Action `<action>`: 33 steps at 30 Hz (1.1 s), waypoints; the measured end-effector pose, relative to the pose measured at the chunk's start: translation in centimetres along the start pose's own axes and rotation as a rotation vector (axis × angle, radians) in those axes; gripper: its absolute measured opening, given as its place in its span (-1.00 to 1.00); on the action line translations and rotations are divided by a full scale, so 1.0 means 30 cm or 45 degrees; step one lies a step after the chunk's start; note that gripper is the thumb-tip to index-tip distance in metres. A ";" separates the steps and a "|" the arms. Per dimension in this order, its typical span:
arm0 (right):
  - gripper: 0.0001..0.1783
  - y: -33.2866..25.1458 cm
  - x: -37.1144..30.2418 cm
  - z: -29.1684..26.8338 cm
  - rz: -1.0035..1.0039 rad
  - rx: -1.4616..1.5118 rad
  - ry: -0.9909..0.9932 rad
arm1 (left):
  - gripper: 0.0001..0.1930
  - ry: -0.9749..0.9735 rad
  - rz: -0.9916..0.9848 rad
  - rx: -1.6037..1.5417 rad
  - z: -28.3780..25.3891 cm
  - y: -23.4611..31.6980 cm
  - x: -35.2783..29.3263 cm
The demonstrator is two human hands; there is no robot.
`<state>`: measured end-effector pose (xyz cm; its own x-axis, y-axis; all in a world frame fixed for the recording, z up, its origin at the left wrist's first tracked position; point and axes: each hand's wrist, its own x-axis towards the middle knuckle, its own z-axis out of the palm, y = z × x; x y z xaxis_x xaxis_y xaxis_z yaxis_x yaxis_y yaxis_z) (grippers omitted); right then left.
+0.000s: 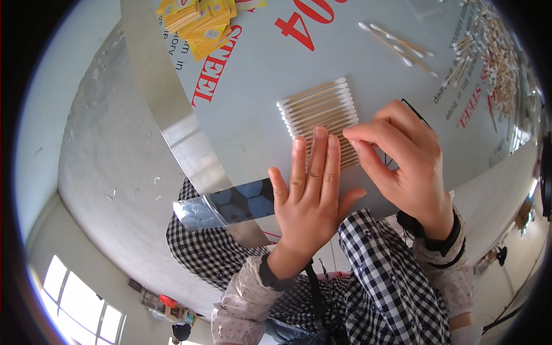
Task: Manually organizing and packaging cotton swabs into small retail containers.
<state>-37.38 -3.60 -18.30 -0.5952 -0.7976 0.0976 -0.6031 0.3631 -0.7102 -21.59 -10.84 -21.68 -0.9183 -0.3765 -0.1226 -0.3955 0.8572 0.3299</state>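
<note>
Table (pixel 259 98): pale grey sheet surface with red and dark printed lettering; it carries everything listed below. Landmark for all places: the row of cotton swabs.
Metal strip (pixel 167 109): long shiny flat band, lying on the table left of the row, running from the far edge toward the person.
Left hand (pixel 307 198): flat, palm down, fingers straight and together, thumb spread to the side. The fingertips (pixel 318 138) rest on the near edge of the row. Gripping nothing.
Right hand (pixel 405 155): at the near right corner of the row. Thumb and forefinger pinched together at the swab ends there, other fingers curled loosely. Whether a swab is actually between the fingertips cannot be told.
Row of cotton swabs (pixel 319 109): wooden sticks with white tips, lying side by side and touching, in a neat raft on the table. Its near part is covered by both hands.
Yellow packets (pixel 201 20): loose stack, far left of the row, at the table's far edge beside the metal strip.
Loose swab heap (pixel 497 57): untidy pile, well to the right of the row and beyond it.
Stray swabs (pixel 397 43): a few single ones, beyond the row, between it and the heap.
Black wire (pixel 417 112): thin dark line, just right of the row, partly hidden behind the right hand.
</note>
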 end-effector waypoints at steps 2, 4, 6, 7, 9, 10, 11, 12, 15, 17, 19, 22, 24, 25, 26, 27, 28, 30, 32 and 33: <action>-0.82 0.002 0.026 -0.006 -0.152 -0.200 -0.043 | -0.26 0.035 0.011 0.013 0.030 0.009 -0.023; -0.81 0.012 0.041 0.003 -0.219 -0.231 -0.065 | -0.25 0.058 0.026 0.050 0.034 0.015 -0.038; -0.79 0.019 0.050 0.013 -0.285 -0.258 -0.089 | -0.25 0.042 0.025 0.048 0.027 0.014 -0.042; -0.78 0.020 0.057 0.015 -0.331 -0.318 -0.087 | -0.25 0.032 0.031 0.045 0.025 0.014 -0.041; -0.78 0.013 0.067 0.014 -0.382 -0.381 -0.087 | -0.25 0.059 0.025 0.041 0.030 0.018 -0.040; -0.78 0.008 0.069 0.015 -0.411 -0.421 -0.093 | -0.26 0.069 0.030 0.037 0.033 0.020 -0.043; -0.78 0.005 0.071 0.017 -0.439 -0.462 -0.099 | -0.27 0.079 0.036 0.034 0.034 0.021 -0.046; -0.78 0.004 0.072 0.020 -0.441 -0.462 -0.101 | -0.29 0.070 0.040 0.048 0.032 0.022 -0.048; -0.78 -0.006 0.077 0.018 -0.500 -0.522 -0.109 | -0.29 0.112 0.019 0.038 0.050 0.039 -0.063; -0.73 -0.037 0.079 0.006 -0.376 -0.586 -0.282 | -0.29 0.076 0.024 0.067 0.044 0.037 -0.069; -0.72 -0.045 0.082 0.013 -0.348 -0.649 -0.310 | -0.29 0.040 0.031 0.096 0.045 0.036 -0.072; -0.69 -0.052 0.091 0.013 -0.330 -0.712 -0.356 | -0.29 0.079 0.030 0.084 0.057 0.039 -0.077; -0.68 -0.050 0.091 0.010 -0.340 -0.714 -0.373 | -0.29 0.064 0.000 0.085 0.058 0.042 -0.077; -0.72 -0.045 0.086 0.013 -0.376 -0.753 -0.332 | -0.29 0.065 0.003 0.085 0.056 0.044 -0.074; -0.75 -0.041 0.084 0.013 -0.413 -0.792 -0.291 | -0.28 0.064 0.007 0.094 0.055 0.044 -0.072; -0.75 -0.045 0.082 0.008 -0.412 -0.791 -0.288 | -0.28 0.062 0.010 0.103 0.054 0.044 -0.070; -0.72 -0.054 0.076 0.002 -0.353 -0.757 -0.308 | -0.28 0.060 0.012 0.104 0.054 0.042 -0.069; -0.68 -0.059 0.072 0.000 -0.292 -0.720 -0.327 | -0.27 0.103 0.017 0.102 0.055 0.038 -0.068; -0.69 -0.061 0.071 0.001 -0.291 -0.683 -0.300 | -0.27 0.088 0.021 0.117 0.049 0.036 -0.067; -0.69 -0.059 0.069 0.001 -0.289 -0.684 -0.300 | -0.27 0.074 0.022 0.132 0.047 0.036 -0.067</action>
<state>-37.54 -5.92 -16.87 -0.3252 -0.9456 0.0052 -0.9196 0.3149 -0.2348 -20.20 -8.67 -22.41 -0.9236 -0.3784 -0.0619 -0.3820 0.8945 0.2322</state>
